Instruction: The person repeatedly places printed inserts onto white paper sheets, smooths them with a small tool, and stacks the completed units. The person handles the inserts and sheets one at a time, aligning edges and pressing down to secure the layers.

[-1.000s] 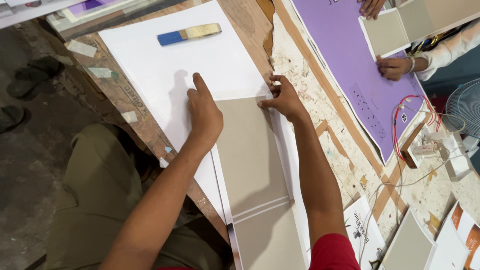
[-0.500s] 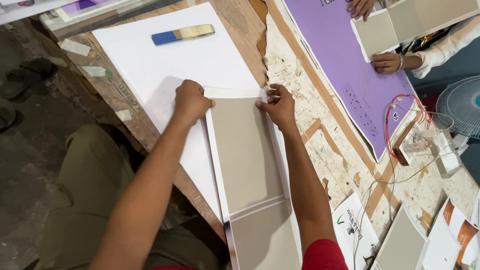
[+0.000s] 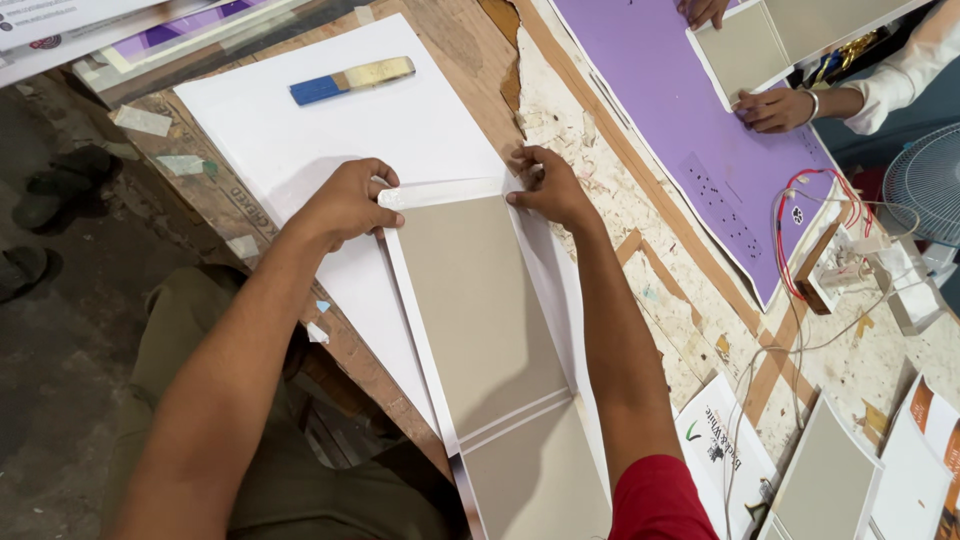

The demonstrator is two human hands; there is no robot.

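Note:
A grey board panel [image 3: 478, 305] lies on a white paper cover sheet [image 3: 350, 140] on the wooden table, with a second grey panel [image 3: 535, 480] below it. My left hand [image 3: 345, 205] pinches the folded white paper flap [image 3: 445, 192] at the panel's top left corner. My right hand [image 3: 545, 188] grips the same flap at the top right corner. Both hands hold the flap down over the panel's top edge.
A blue and tan flat tool [image 3: 352, 80] lies on the sheet's far side. Another person's hands [image 3: 770, 108] work on grey boards over a purple sheet [image 3: 660, 110] at the upper right. Red and white wires [image 3: 815, 230], a fan [image 3: 925, 180] and printed stacks [image 3: 730, 450] sit at right.
My left hand slid from flat on the panel up to its top left corner. Both hands have folded the white flap over the top edge.

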